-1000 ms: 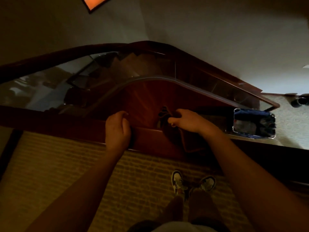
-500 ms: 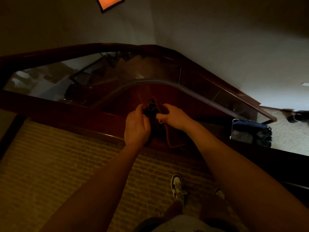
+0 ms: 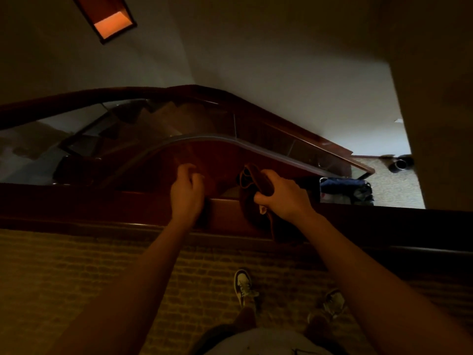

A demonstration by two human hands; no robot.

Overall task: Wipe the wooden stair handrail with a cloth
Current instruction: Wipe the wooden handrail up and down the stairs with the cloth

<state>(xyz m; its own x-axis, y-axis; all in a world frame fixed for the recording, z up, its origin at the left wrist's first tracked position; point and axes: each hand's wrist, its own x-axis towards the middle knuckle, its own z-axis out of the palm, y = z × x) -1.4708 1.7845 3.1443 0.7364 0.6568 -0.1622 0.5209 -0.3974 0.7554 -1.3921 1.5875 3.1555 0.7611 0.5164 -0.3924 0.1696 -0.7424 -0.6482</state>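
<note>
The landing is dim. My right hand (image 3: 281, 198) grips the dark reddish cloth (image 3: 252, 201) above the long brown wooden handrail (image 3: 102, 204), which runs left-right under both hands; my left hand (image 3: 186, 193), fingers curled, rests on it.

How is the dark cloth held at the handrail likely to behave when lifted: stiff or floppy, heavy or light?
Probably floppy: the cloth bunches in the right hand and its free end hangs limp over the handrail. Likely light, since one hand's grip holds it. The dim view hides its texture.
</note>
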